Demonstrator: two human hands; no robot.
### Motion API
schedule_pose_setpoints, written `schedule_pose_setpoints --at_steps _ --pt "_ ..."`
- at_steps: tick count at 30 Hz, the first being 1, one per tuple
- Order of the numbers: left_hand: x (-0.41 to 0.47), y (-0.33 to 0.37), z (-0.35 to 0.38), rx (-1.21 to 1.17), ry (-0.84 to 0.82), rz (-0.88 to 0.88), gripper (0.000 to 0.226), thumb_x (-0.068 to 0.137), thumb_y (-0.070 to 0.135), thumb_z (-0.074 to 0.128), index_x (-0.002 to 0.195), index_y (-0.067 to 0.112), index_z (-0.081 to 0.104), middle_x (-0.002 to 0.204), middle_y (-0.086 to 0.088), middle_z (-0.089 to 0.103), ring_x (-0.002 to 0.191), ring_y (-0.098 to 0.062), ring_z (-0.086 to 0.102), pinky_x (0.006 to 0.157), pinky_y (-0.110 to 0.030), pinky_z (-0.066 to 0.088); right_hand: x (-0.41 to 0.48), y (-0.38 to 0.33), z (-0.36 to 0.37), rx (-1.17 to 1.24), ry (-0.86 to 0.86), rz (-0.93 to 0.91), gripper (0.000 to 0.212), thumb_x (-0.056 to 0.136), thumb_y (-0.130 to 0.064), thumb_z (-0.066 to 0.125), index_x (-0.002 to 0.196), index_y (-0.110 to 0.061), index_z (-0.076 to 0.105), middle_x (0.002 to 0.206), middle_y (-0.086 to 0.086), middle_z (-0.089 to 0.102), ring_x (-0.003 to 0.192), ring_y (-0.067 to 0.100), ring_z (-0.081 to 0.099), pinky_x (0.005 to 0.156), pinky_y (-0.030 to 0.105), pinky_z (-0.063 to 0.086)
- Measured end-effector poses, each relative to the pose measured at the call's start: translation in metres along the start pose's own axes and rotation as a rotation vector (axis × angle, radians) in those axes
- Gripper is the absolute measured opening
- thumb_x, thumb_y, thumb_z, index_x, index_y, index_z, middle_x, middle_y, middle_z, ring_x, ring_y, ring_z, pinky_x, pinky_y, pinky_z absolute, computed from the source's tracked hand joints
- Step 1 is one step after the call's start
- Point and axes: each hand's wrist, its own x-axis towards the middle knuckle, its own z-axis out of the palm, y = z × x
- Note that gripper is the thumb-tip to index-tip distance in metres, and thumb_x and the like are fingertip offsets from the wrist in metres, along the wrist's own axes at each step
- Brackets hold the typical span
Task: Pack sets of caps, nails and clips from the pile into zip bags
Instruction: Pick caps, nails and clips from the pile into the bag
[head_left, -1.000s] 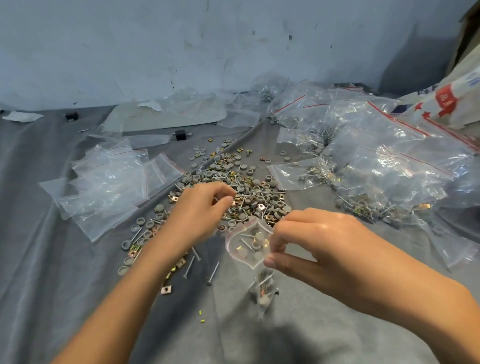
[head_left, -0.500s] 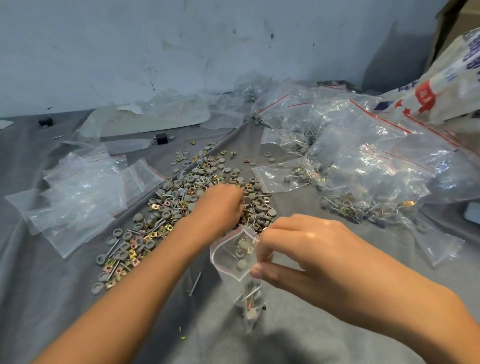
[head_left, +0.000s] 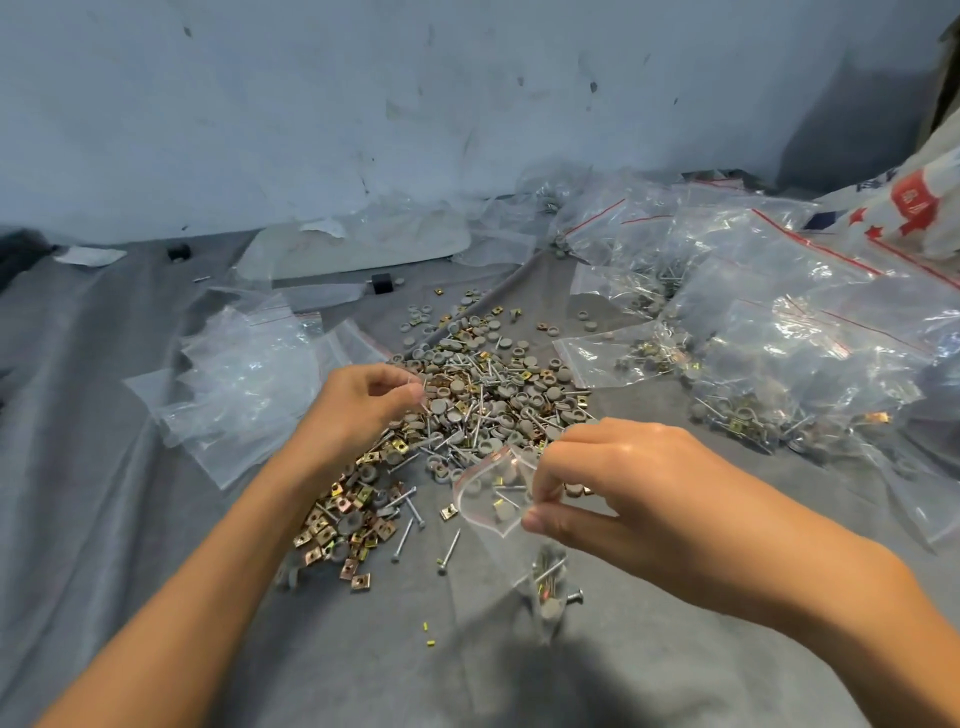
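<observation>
Pinching crinkly clear zip bag — R hand; L hand curled over jumbled pile, grip unclear

A makeshift packing workshop: grey cloth under a scuffed wall, hardware pile, zip bags

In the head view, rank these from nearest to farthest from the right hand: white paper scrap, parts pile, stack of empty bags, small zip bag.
1. Small zip bag: pinched in the right hand.
2. Parts pile: just beyond that hand.
3. Stack of empty bags: left, across the pile.
4. White paper scrap: far left, by the wall.
</observation>
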Motion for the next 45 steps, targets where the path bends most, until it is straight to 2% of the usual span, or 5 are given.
schedule_pose_setpoints --at_steps 18,23,28,37,45 --pt "-0.107 0.064 -0.005 0.036 -0.368 0.417 0.022 0.087 0.048 0.073 0.106 0.038 0.077 0.085 0.009 0.075 0.064 -0.002 0.061 0.056 -0.018 0.047 0.006 -0.008 0.001 -0.024 -0.013 -0.005 0.027 0.090 -0.061 0.048 0.091 -0.036 0.056 0.089 -0.019 0.055 0.086 0.003 0.049 0.078 0.030 0.047" --pt "-0.092 0.035 -0.009 0.214 -0.075 0.370 0.018 0.093 0.048 0.063 0.094 0.033 0.074 0.072 0.008 0.067 0.062 -0.006 0.057 0.061 -0.030 0.048 0.001 -0.006 -0.002 -0.024 -0.024 0.013 0.026 0.091 -0.063 0.046 0.091 -0.038 0.055 0.091 -0.020 0.057 0.090 0.001 0.051 0.079 0.026 0.046" --pt "-0.114 -0.022 0.031 0.847 -0.173 0.256 0.025 0.096 0.053 0.052 0.091 0.028 0.054 0.093 0.013 0.061 0.090 -0.009 0.059 0.077 -0.030 0.044 -0.002 -0.005 -0.003 -0.019 -0.026 0.022 0.030 0.092 -0.063 0.046 0.093 -0.035 0.058 0.094 -0.019 0.058 0.092 0.001 0.052 0.081 0.029 0.048" --pt "-0.135 0.040 -0.006 0.385 0.046 0.369 0.012 0.084 0.041 0.062 0.084 0.029 0.060 0.067 0.014 0.064 0.059 -0.008 0.060 0.055 -0.022 0.047 0.000 -0.011 -0.003 -0.038 -0.070 0.034 0.028 0.096 -0.060 0.050 0.099 -0.034 0.059 0.097 -0.017 0.056 0.088 0.002 0.047 0.082 0.028 0.045" --pt "-0.144 0.074 0.001 0.704 -0.102 0.550 0.013 0.082 0.046 0.058 0.075 0.035 0.055 0.066 0.020 0.051 0.064 0.006 0.049 0.057 -0.010 0.031 0.001 -0.019 -0.005 -0.118 -0.107 0.042 0.024 0.101 -0.054 0.051 0.100 -0.030 0.059 0.100 -0.012 0.057 0.099 0.013 0.053 0.087 0.039 0.048"
